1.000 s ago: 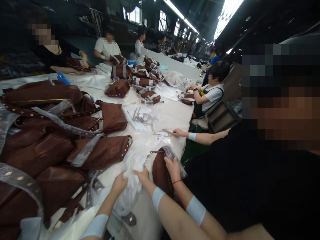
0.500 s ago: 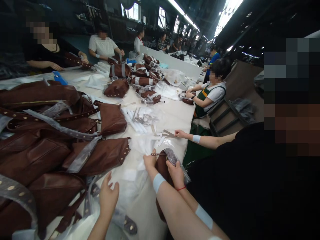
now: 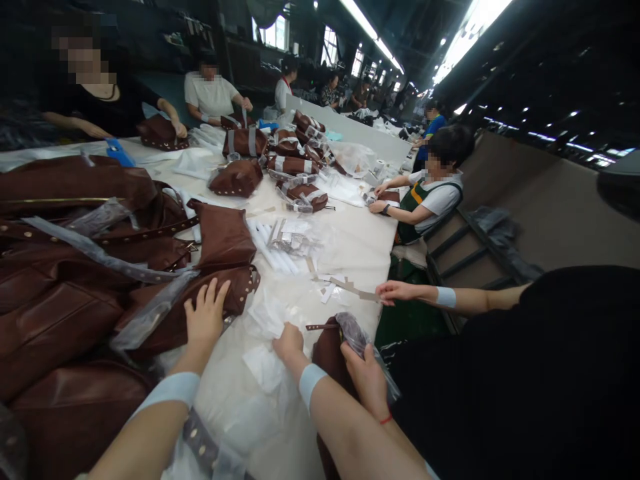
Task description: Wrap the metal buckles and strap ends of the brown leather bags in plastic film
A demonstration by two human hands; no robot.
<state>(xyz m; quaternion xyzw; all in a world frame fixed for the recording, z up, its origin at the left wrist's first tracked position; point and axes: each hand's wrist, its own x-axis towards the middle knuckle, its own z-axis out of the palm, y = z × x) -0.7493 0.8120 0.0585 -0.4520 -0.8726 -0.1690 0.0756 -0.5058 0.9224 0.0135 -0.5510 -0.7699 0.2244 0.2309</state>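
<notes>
My left hand (image 3: 205, 320) lies flat with fingers spread on a brown leather bag (image 3: 170, 327) that has a studded rim. My right hand (image 3: 289, 343) rests on the white table cover (image 3: 350, 240) with its fingers curled under; what they hold is hidden. It sits just left of a small brown bag (image 3: 327, 353) at the table edge, near a thin strap (image 3: 320, 327). A third hand with a red string bracelet (image 3: 367, 377), seemingly a co-worker's, grips clear plastic wrap (image 3: 357, 333) on that small bag.
Large brown bags (image 3: 75, 267) with plastic-wrapped straps are piled on the left. White paper sheets (image 3: 265, 363), white rolls (image 3: 273, 250) and card strips (image 3: 350, 288) lie mid-table. A co-worker in black (image 3: 525, 373) fills the right, one hand (image 3: 400, 291) on the strips. Several people work farther along.
My left hand left the white paper and moved up and left onto the studded brown bag. My right hand shifted to beside the small bag. The view turned and the co-worker's head went out of view.
</notes>
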